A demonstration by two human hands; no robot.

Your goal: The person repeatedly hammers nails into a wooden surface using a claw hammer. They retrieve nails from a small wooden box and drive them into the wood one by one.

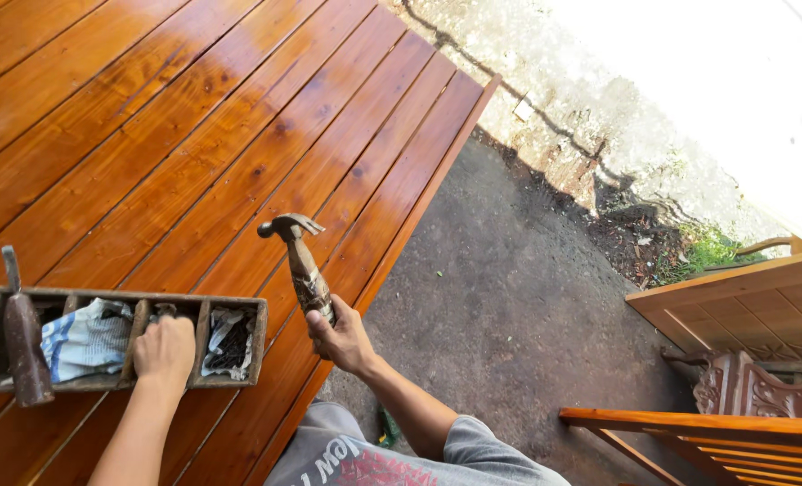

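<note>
My right hand [344,340] grips the worn wooden handle of a claw hammer [298,256], its metal head raised over the glossy varnished plank surface [239,135]. My left hand [162,353] reaches into a compartment of a grey wooden tray [259,346] that rests on the planks. The tray is split into several compartments, holding crumpled newspaper [86,340] and dark nails [230,346]. What the left fingers touch inside is hidden.
A second hammer-like tool [23,346] leans at the tray's left end. The plank surface ends at a long edge [419,207] above dark ground [509,297]. Carved wooden furniture [752,387] and another wooden panel [752,301] stand at the right.
</note>
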